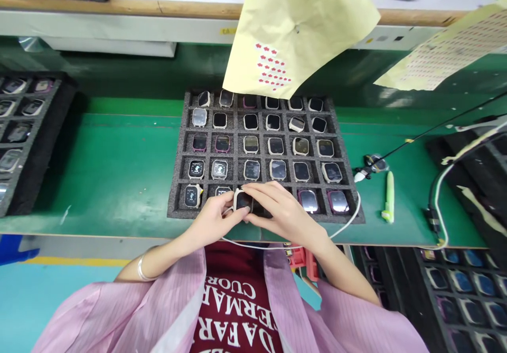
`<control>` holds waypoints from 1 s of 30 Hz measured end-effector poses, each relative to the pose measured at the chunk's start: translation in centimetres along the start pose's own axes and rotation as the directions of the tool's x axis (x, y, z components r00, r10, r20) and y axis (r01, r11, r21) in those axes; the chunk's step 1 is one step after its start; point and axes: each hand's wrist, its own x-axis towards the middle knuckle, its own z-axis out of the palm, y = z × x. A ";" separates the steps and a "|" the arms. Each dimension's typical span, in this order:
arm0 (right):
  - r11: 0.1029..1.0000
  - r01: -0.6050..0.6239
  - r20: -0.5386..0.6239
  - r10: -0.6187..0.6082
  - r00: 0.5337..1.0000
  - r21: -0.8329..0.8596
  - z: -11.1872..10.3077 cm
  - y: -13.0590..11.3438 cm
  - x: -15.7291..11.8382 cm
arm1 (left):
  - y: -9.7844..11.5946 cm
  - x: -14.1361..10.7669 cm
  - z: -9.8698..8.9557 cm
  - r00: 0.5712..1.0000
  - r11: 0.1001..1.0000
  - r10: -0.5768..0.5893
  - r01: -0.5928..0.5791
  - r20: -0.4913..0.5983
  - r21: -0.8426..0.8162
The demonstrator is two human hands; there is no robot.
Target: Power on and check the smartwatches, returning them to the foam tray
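Both my hands hold one smartwatch (242, 201) with a light case and a dark screen, over the front row of a grey foam tray (171, 205). My left hand (216, 215) pinches its left side, thumb across the lower screen. From the right, my right hand (277, 205) closes on it with the fingers along its top edge. A white cable (273, 247) runs by my left fingers and along the table's front edge; whether it joins the watch is hidden. Strapless watches fill the tray's compartments; two (197, 169) (219, 169) near the left show lit faces.
Another foam tray (31, 163) of watches stands at the left. A green pen-like tool (390, 197) and a small black device (374, 164) lie right of the tray. Yellow sheets (293, 30) with red arrows hang from the shelf (190, 8). More watch trays (455, 289) sit lower right.
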 end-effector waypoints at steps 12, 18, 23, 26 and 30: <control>0.956 -0.088 -0.010 0.095 0.995 0.280 1.9 2.0 -1.1 | -0.2 0.6 -0.5 0.995 0.997 -0.035 0.042 0.092 -0.072; 0.938 -0.150 0.046 0.143 0.989 0.313 2.0 1.0 -0.9 | 0.2 0.3 -1.1 0.991 0.996 -0.073 0.079 0.111 -0.048; 0.932 -0.185 0.028 0.186 0.982 0.312 2.8 0.3 -1.3 | 0.4 -0.2 -1.6 0.988 0.994 -0.092 0.097 0.126 -0.041; 0.927 -0.191 0.009 0.199 0.980 0.322 3.4 -0.1 -1.4 | 0.5 -0.5 -1.9 0.986 0.992 -0.111 0.117 0.121 -0.051; 0.925 -0.181 -0.018 0.198 0.980 0.333 3.7 -0.4 -1.1 | 0.5 -0.7 -2.2 0.983 0.989 -0.130 0.139 0.130 -0.059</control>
